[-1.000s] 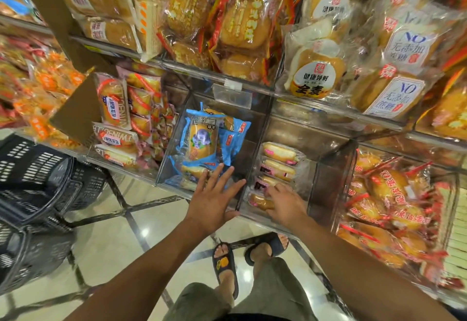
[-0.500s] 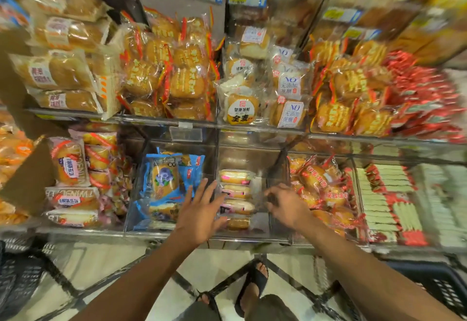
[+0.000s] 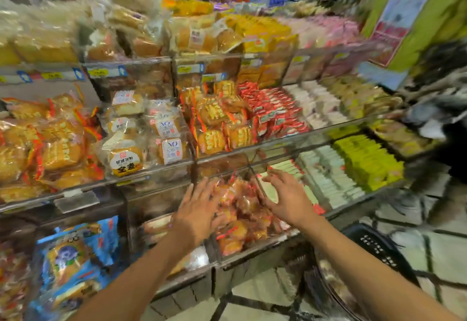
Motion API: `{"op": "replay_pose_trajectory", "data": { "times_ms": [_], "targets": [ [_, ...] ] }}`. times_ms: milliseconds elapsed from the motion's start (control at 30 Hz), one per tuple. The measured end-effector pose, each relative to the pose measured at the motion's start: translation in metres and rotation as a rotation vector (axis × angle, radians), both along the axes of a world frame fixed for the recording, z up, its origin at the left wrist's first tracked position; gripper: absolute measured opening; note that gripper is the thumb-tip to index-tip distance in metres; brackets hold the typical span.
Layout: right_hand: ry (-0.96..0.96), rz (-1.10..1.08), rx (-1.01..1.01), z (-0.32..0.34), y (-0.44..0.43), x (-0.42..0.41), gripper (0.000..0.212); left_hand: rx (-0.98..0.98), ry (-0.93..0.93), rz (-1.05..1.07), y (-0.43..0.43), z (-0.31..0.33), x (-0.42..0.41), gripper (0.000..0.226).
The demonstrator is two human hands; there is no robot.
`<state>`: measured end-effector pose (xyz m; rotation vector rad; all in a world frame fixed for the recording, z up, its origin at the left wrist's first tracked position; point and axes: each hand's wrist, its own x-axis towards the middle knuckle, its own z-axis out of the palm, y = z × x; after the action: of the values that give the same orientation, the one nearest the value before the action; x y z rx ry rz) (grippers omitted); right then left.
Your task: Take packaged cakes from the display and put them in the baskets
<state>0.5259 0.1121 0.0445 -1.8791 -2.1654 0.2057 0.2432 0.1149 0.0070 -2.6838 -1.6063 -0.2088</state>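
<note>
The packaged cakes (image 3: 240, 219), in red-and-orange wrappers, lie heaped in a clear acrylic bin (image 3: 255, 251) on the lowest display tier, at centre frame. Motion blur removes all print on the wrappers, and individual packs cannot be counted. The left hand (image 3: 195, 209) is positioned over the left edge of this heap, palm down, fingers straight and spread; contact with the wrappers cannot be confirmed. The right hand (image 3: 288, 198) is positioned over the right edge of the bin, fingers loosely curved and thumb apart, with nothing visibly between them. The two hands are apart, with the cake heap between them. A black plastic basket (image 3: 374, 247) stands on the tiled floor (image 3: 252, 293) below and to the right of the bin, partly covered by the right forearm; its contents are too blurred to identify. Blue-wrapped cakes (image 3: 73, 257) occupy a bin at lower left, cut off by the frame edge. On the tier above, round buns with white labels (image 3: 125, 159) are stacked; yellow-green packets (image 3: 366, 161) fill a bin at right.
</note>
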Motion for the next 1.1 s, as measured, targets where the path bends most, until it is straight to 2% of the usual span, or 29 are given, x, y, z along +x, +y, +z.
{"op": "replay_pose_trajectory", "data": {
  "times_ms": [233,467,800,1100],
  "targets": [
    [0.046,-0.218,0.026,0.020,-0.052,0.147,0.062,0.041,-0.020,-0.204,0.003,0.023,0.165,0.072],
    [0.025,-0.418,-0.014,0.004,-0.113,0.271,0.058,-0.054,0.029,-0.397,-0.011,0.008,0.316,0.066],
    [0.113,-0.733,-0.187,-0.073,-0.170,0.386,0.048,-0.245,0.179,-0.654,-0.015,-0.065,0.472,0.075],
    [0.270,-0.910,-0.375,-0.158,-0.146,0.450,0.044,-0.453,0.256,-0.731,0.025,-0.161,0.556,0.071]
  ]
}}
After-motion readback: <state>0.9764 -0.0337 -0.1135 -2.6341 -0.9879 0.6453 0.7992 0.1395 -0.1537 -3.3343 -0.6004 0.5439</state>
